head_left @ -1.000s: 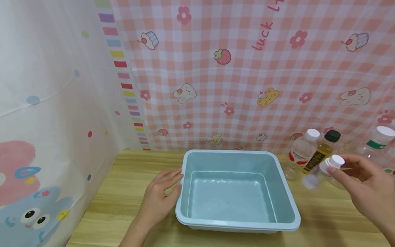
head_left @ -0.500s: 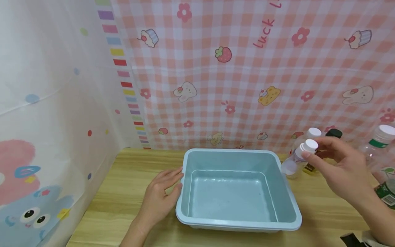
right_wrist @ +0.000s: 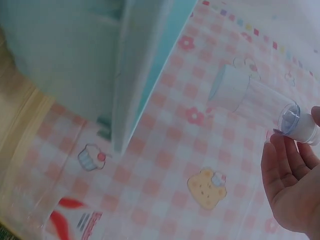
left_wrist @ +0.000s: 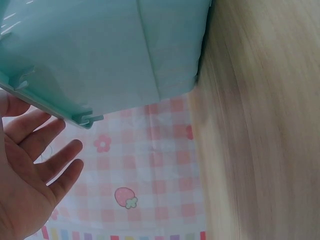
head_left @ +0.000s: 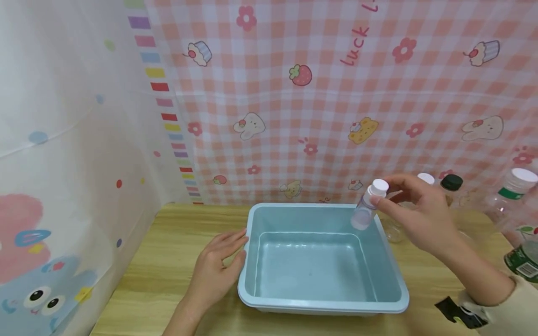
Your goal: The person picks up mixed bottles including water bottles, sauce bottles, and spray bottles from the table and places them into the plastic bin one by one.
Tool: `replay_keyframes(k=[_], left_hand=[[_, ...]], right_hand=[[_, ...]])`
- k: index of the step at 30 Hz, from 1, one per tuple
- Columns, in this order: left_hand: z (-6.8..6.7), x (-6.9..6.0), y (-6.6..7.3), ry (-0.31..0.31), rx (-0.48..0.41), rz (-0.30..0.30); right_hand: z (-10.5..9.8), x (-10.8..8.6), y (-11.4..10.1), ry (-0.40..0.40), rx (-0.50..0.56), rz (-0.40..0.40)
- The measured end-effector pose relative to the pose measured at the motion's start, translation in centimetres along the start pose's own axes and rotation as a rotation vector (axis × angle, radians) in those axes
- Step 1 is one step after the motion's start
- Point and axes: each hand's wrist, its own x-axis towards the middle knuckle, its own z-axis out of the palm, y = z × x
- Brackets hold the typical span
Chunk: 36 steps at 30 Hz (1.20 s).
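A light blue plastic basin (head_left: 319, 305) stands on the wooden table. My left hand (head_left: 218, 268) touches its left rim, fingers fairly straight; the left wrist view shows the fingertips at the rim's edge. Above the basin's far right corner, my right hand (head_left: 420, 217) pinches a small clear bottle (head_left: 363, 212) by its neck, below the white cap. The bottle is slightly tilted, its base over the inside of the basin. In the right wrist view the bottle (right_wrist: 260, 102) is held clear of the rim.
Right of the basin stand a white-capped clear bottle (head_left: 426, 178), partly behind my right hand, and a dark-capped bottle (head_left: 451, 182). Farther right are a clear bottle with a green neck band (head_left: 510, 191) and one with a green label (head_left: 523, 259). A checked cloth (head_left: 302, 116) hangs behind.
My right hand has carried the small bottle leftward from beside the other bottles to over the basin's far right corner. My left hand has stayed at the rim.
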Motion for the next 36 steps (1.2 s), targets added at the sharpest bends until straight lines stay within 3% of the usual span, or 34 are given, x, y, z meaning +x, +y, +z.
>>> replay_keyframes(k=[15, 27, 36], left_hand=[[0.0, -0.1, -0.1, -0.003, -0.004, 0.009], [-0.1, -0.1, 0.0, -0.01, -0.002, -0.013], [0.0, -0.1, -0.1, -0.001, 0.001, -0.011]], right_hand=[[2.9, 2.6, -1.6, -0.06, 0.022, 0.02], [5.7, 4.8, -3.0, -0.075, 0.1, 0.018], [8.3, 5.8, -2.5, -0.116, 0.236, 0.057]])
